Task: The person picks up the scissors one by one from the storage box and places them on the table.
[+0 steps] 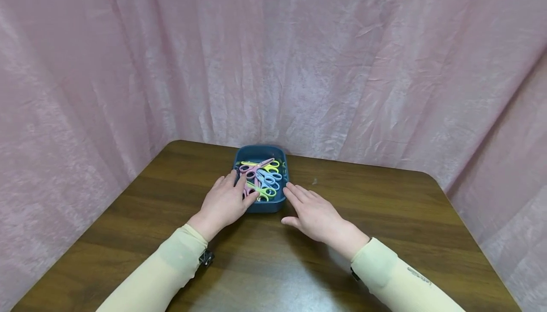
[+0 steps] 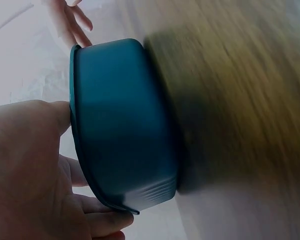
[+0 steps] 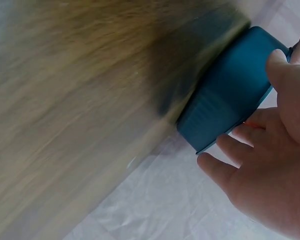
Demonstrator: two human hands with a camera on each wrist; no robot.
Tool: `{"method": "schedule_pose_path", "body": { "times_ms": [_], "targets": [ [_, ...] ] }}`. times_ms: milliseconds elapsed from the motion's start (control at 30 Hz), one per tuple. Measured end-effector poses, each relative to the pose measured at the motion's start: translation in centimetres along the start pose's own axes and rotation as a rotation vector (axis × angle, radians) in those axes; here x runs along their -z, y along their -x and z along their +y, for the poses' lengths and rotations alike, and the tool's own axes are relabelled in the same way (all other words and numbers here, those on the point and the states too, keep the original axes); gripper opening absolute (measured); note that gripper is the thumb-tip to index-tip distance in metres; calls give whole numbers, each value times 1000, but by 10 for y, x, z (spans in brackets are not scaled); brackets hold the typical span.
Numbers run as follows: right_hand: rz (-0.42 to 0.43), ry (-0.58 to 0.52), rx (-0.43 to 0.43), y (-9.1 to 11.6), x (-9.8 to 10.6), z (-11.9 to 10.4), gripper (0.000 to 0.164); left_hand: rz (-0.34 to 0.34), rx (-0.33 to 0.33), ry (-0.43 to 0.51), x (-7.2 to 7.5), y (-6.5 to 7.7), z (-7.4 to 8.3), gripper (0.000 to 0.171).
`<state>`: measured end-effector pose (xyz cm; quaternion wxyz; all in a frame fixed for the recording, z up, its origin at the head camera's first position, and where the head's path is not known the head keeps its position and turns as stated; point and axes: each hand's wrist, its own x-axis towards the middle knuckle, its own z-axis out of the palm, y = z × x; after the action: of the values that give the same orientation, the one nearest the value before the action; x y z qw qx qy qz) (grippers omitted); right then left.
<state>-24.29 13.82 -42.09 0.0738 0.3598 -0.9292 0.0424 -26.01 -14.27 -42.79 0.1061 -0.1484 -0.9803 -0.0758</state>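
A dark blue plastic bin (image 1: 264, 207) stands on the table, holding several pairs of craft scissors in a loose pile. Among them are pink scissors (image 1: 265, 163), blue scissors (image 1: 269, 177) and green scissors (image 1: 266, 191). My left hand (image 1: 223, 202) lies over the bin's left rim, fingers spread and thumb near the front left corner. In the left wrist view, that thumb and the fingers meet the rim. My right hand (image 1: 315, 214) is at the bin's right side, fingers extended and fingertips close to the wall; whether they touch it I cannot tell.
The brown wooden table (image 1: 363, 198) has rounded back corners. Pink curtains (image 1: 299, 65) hang behind it and at both sides, with the bin near the back edge. Cameras sit at both wrists, such as the black wrist camera (image 1: 206, 258) on the left.
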Motion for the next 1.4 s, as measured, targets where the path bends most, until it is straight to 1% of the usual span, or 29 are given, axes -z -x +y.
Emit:
{"method": "schedule_pose_path", "body": {
  "times_ms": [167,300,467,700,833,1000,1233,1400],
  "targets": [
    [15,6,-8,8,1,3,79,-10,-19,-6,-1,-4,7,82],
    [23,7,-6,13,1,5,79,-19,-23,-8,-3,-6,11,82],
    [35,6,-11,20,3,8,79,-4,-42,-12,-6,-9,17,81],
    [79,1,-15,32,1,14,78,-1,-62,-1,-9,-13,28,80],
    [74,-2,-36,39,3,14,77,5,-79,-5,-10,-15,33,78],
    [84,21,-49,45,4,15,76,20,-94,-10,-12,-17,39,78],
    [97,26,-52,55,4,18,77,-14,-95,5,-16,-18,47,82],
    [82,11,-68,61,4,22,79,8,-118,5,-16,-17,54,82]
  ]
}}
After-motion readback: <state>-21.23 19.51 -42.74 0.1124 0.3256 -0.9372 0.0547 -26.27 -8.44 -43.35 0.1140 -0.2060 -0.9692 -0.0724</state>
